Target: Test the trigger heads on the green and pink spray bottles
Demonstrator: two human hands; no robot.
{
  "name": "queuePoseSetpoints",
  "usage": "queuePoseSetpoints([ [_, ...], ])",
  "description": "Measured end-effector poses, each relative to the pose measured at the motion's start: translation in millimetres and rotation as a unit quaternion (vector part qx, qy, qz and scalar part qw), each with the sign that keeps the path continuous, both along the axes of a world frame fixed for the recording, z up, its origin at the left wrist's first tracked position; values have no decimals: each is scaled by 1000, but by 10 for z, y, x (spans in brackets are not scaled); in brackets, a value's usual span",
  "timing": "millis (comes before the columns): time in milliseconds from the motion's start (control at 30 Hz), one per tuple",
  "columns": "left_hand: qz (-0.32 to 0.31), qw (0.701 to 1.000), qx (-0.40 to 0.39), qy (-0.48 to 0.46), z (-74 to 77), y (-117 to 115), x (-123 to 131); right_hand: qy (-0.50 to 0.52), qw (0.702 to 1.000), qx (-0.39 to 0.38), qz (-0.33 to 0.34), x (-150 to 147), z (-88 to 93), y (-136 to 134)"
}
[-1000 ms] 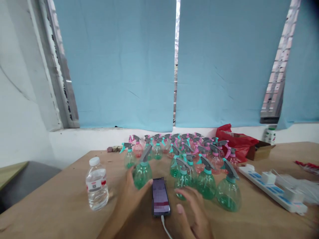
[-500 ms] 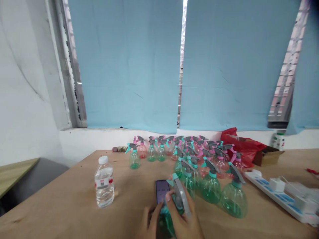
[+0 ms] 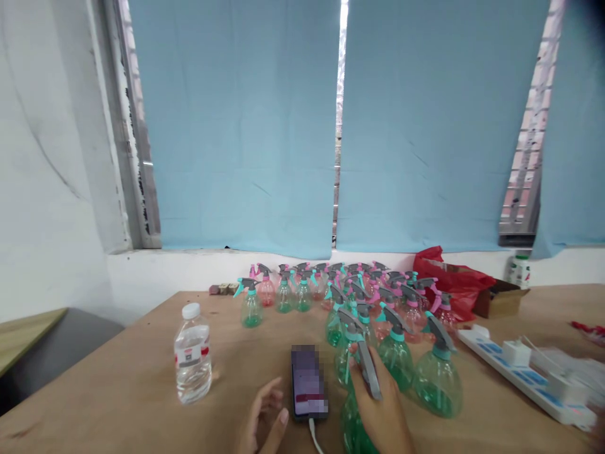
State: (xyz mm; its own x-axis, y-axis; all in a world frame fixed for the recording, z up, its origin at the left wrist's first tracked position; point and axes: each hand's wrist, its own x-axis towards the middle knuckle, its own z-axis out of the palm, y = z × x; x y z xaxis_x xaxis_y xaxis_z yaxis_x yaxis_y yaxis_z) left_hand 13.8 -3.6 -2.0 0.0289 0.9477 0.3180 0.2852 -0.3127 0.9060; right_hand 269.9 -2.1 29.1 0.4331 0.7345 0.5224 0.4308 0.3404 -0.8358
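Observation:
My right hand (image 3: 380, 403) grips a green spray bottle (image 3: 354, 425) around its neck, just under the grey trigger head. The bottle stands or hovers at the front of the group; its base is cut off by the lower edge. My left hand (image 3: 268, 413) is empty, fingers loosely curled and apart, left of a phone (image 3: 309, 384) that lies on the table with a white cable plugged in. Close by the right hand are more green spray bottles, among them one at the right (image 3: 437, 381) and one behind the hand (image 3: 396, 353).
Many green and pink spray bottles (image 3: 302, 293) stand toward the wall. A water bottle (image 3: 193, 356) is at the left. On the right lie a power strip (image 3: 524, 378), a red plastic bag (image 3: 454, 284) and a cardboard box (image 3: 501, 296) on the wooden table (image 3: 118, 384).
My right hand has carried the spray bottle to the right, away from the phone. My left hand has let go of it and moved left. The phone is now uncovered.

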Motion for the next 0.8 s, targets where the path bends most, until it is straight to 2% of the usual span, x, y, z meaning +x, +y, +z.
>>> queuePoseSetpoints([
  [167,-16,987,-66,-147,-79,95,-12,27,996,13,83,-55,14,-16],
  [300,-15,977,-86,-195,-123,182,-41,34,991,13,127,-49,-5,-38],
  [433,-51,973,-96,-203,-243,283,-68,21,994,21,109,-23,22,-82],
  [533,-53,970,-88,-222,-313,305,-67,-2,996,28,82,-2,74,-144],
  [667,-52,967,-86,-236,-310,279,-63,-26,996,33,77,5,100,-189],
  [800,-64,967,-88,-229,-305,280,-67,-5,996,36,81,7,37,-130],
])
